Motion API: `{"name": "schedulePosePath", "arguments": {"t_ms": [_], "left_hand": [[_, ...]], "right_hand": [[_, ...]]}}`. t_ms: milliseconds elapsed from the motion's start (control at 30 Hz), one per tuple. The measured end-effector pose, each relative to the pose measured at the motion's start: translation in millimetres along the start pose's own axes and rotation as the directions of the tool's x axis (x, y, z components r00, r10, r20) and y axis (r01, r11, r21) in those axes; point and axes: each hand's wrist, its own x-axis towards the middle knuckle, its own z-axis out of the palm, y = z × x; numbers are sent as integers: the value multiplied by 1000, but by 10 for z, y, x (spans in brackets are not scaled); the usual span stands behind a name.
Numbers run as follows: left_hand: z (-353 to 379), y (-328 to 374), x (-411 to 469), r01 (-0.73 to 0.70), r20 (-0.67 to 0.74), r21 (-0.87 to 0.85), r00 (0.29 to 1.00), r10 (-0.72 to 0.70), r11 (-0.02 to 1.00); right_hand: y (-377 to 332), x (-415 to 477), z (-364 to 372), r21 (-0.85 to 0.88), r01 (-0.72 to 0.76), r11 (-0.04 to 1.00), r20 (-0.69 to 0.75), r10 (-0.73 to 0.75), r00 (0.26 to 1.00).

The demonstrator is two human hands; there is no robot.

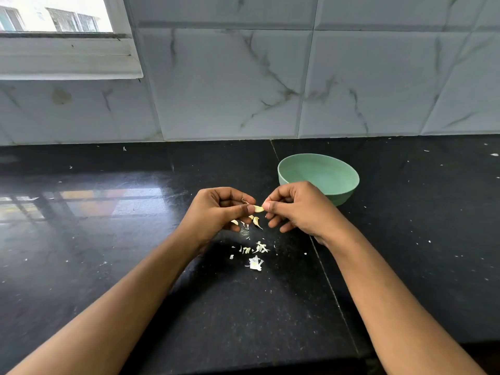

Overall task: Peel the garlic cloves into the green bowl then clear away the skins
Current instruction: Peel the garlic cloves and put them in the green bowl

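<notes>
While both hands hover over the black counter [108,266], L hand [216,209] pinches a garlic clove [259,209] btw thumb & fingers, and R hand [295,209] nips its other end, prob. to tease skin off. It's held right above the skins [255,262], so scraps drop in one spot. Green bowl [319,171] sits just behind R hand, handy for the drop; what shows of its inside looks bare.

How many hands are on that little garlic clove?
2: the left hand pinches one end of the garlic clove, the right hand the other, beside the green bowl.
</notes>
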Motion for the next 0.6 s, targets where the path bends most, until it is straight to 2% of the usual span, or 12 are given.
{"name": "schedulePosePath", "arguments": {"t_ms": [200, 600], "left_hand": [[20, 37, -24, -39, 11, -65, 999, 40, 997], [10, 80, -44, -65, 6, -145, 998, 67, 987]], "right_hand": [[-10, -6, -38, 151, -52, 987, 110, 36, 993], [-12, -11, -1, 196, 42, 980, 113, -66, 991]]}}
